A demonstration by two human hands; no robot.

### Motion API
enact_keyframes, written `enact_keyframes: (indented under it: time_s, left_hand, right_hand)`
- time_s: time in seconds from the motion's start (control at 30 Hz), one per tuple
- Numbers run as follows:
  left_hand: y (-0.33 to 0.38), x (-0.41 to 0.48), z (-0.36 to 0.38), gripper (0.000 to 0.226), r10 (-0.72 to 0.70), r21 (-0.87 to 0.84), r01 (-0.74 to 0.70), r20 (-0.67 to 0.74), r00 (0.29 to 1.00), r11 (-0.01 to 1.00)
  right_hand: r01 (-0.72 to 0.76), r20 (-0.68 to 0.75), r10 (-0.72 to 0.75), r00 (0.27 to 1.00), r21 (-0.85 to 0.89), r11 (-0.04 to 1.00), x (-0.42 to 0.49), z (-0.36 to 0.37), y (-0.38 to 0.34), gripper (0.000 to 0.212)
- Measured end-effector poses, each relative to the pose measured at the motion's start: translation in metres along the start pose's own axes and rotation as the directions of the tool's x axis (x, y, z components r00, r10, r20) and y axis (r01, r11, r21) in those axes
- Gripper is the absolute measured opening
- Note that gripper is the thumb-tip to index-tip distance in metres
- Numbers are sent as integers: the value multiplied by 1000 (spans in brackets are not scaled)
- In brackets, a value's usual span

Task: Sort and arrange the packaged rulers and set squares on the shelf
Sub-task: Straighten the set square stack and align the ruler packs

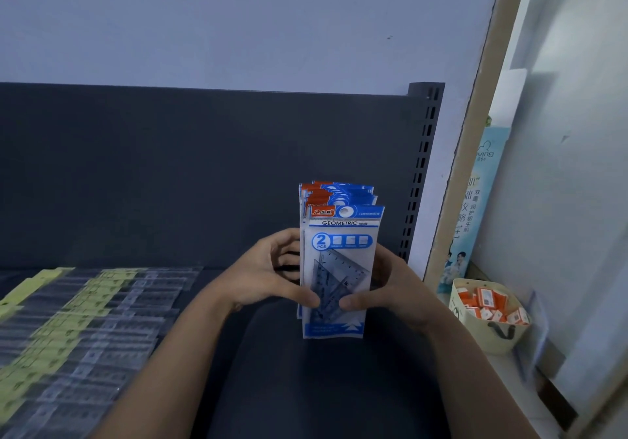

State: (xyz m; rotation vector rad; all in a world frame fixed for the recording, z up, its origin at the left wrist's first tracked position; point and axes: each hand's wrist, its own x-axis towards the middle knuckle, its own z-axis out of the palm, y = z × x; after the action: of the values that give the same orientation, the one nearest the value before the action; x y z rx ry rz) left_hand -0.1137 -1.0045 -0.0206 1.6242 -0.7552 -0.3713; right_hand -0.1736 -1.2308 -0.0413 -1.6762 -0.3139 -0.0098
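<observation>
Blue packets point(341, 231) held, rulers point(95, 316) left, bag point(475, 335) right

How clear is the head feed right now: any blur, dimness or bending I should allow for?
Head view: dim, bluish light, no hard glare; the stack of set-square packs gripped by the left hand and right hand is sharp, its front label readable; the packaged rulers at lower left are soft and smeared; the wide lens makes the shelf upright at the right slant.

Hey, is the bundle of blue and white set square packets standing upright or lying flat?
Upright: the blue-and-white set square packets are held on end, headers on top, left hand and right hand gripping their sides.
</observation>
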Motion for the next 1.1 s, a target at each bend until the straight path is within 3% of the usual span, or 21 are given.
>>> enact_keyframes:
  time_s: [0.47,0.6,0.7,0.8,0.97,1.1]
  left_hand:
    - [2,0,10,64,-8,-57,0,-137,991,998]
    - [2,2,15,67,-132,-178,107,-136,982,978]
    - [1,1,19,67,-261,-232,226,-134,956,946]
    - [1,-4,22,60,-380,-272,339,-113,918,901]
    - [6,-8,23,50,-494,-340,439,-90,865,832]
    - [8,-16,23,54,-549,-372,487,-78,832,790]
  right_hand:
    - [26,-90,-18,996,92,995,1,6,0,70]
    - [-34,-85,50,995,173,984,4,6,1,68]
    - [-167,-48,181,982,213,963,6,6,2,72]
    - [-277,13,282,959,236,931,5,6,2,62]
    - [-374,57,372,926,259,891,10,11,-3,69]
    - [-441,80,435,897,224,869,12,16,-8,59]
